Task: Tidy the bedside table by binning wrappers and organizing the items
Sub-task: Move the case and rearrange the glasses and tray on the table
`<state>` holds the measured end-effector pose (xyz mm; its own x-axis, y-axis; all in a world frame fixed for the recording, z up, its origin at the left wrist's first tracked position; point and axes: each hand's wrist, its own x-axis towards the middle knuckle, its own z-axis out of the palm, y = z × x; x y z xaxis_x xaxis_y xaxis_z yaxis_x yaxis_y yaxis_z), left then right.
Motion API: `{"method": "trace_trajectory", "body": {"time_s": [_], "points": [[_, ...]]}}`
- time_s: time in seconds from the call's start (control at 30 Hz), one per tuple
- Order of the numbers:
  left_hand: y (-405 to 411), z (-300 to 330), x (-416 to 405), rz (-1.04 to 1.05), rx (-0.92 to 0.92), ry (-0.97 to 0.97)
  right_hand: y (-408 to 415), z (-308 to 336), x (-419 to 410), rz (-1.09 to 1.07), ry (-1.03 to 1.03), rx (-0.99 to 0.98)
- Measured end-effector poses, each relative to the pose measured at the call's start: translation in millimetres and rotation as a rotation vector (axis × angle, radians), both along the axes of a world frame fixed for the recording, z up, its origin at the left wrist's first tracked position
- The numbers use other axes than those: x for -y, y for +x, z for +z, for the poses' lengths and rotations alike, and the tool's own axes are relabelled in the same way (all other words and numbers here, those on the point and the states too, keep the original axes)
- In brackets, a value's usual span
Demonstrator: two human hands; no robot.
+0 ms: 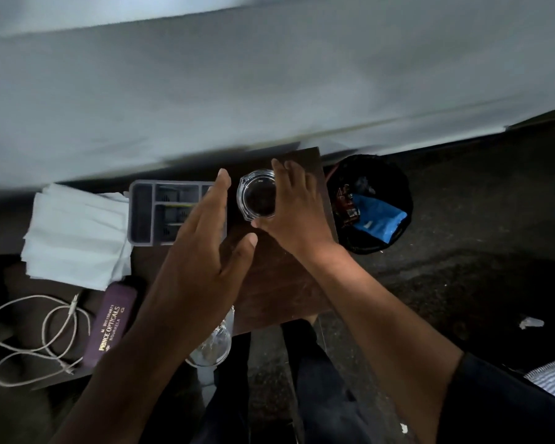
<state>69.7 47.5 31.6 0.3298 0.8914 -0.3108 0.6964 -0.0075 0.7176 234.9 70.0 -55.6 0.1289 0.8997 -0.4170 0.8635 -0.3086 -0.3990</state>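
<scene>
A clear glass ashtray (256, 193) sits at the far side of the dark wooden bedside table (279, 283). My right hand (293, 209) curls around its right edge, thumb at its near rim. My left hand (205, 245) hovers open just left of it, fingers spread, partly covering a grey compartment tray (154, 213). A stack of white tissues (74, 235) lies at the left. A purple spectacle case (111, 325) and a coiled white cable (36, 341) lie at the near left. A drinking glass (210, 347) stands under my left forearm.
A black bin (370, 203) stands on the floor right of the table, holding a blue wrapper (380, 221) and a red one. A white bed sheet (269, 91) runs along the far side. Small paper scraps lie on the dark floor (462, 267).
</scene>
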Motion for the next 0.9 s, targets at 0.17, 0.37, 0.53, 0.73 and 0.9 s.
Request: {"method": "trace_trajectory", "body": {"time_s": [0.17, 0.37, 0.53, 0.73, 0.9], "points": [[4, -8, -6, 0.006, -0.041, -0.019, -2, -19, -8, 0.028, -0.001, 0.004], [-5, -10, -6, 0.026, -0.026, -0.054, -17, -36, -6, 0.139, 0.022, 0.144], [-9, -13, -3, 0.04, -0.019, -0.077, -18, -39, -13, 0.034, 0.063, 0.117], [-10, -12, 1, 0.039, 0.001, -0.08, 3, -37, -30, -0.054, 0.078, 0.136], [-14, -10, 4, 0.067, 0.006, -0.099, 9, -37, -37, 0.004, 0.093, 0.163]]}}
